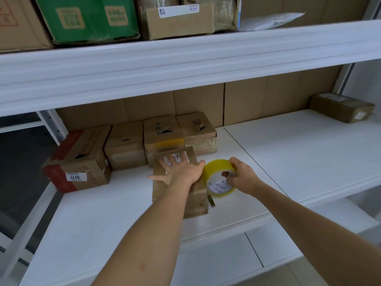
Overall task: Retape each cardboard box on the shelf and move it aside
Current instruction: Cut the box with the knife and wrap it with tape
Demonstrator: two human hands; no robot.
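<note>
A small cardboard box (198, 200) with a white label stands on the white shelf (299, 157), in front of a row of several brown boxes (125, 145). My left hand (181, 171) lies flat on its top with fingers spread. My right hand (242, 175) grips a roll of yellow tape (214, 176) held against the box's right side, a finger through the core. A short loose tape end (211, 201) hangs by the box's right edge.
A lone brown box (342, 107) sits at the far right of the shelf. The shelf above holds a green box (88, 17), more cardboard boxes (179, 19) and a white mailer (272, 21). A lower white shelf (226, 250) runs below.
</note>
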